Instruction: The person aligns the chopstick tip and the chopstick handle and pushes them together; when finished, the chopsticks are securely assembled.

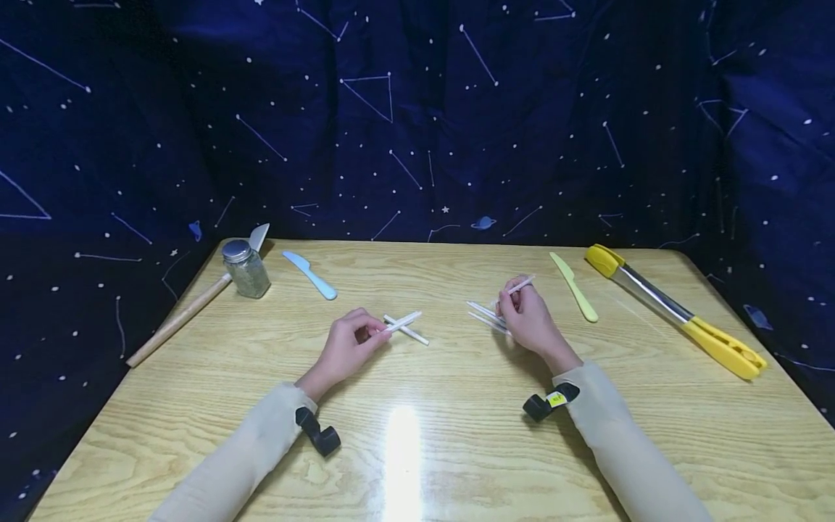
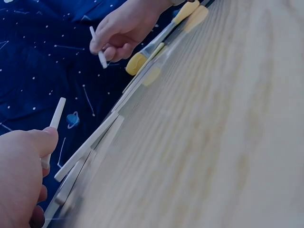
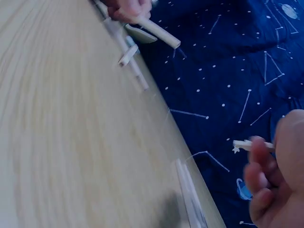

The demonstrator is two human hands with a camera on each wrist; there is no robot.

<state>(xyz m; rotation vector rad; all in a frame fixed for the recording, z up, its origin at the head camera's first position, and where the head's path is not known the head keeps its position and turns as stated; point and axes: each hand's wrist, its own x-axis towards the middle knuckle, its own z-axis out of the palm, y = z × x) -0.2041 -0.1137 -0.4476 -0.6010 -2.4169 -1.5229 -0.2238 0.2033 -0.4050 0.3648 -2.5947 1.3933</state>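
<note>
My left hand pinches a slim white stick between thumb and fingers, just above the table. Beneath its end another white stick lies slantwise on the wood. My right hand holds a similar white stick raised above the table, pinched by thumb and fingertips; the right wrist view shows this stick partly covered by fingers. Two more white sticks lie side by side to the left of my right hand, their near ends partly hidden behind it.
A light blue knife, a jar with a grey lid and a wooden-handled spatula lie or stand at the left. Toward the right are a yellow-green knife and yellow-ended tongs. A dark starry cloth hangs behind the table.
</note>
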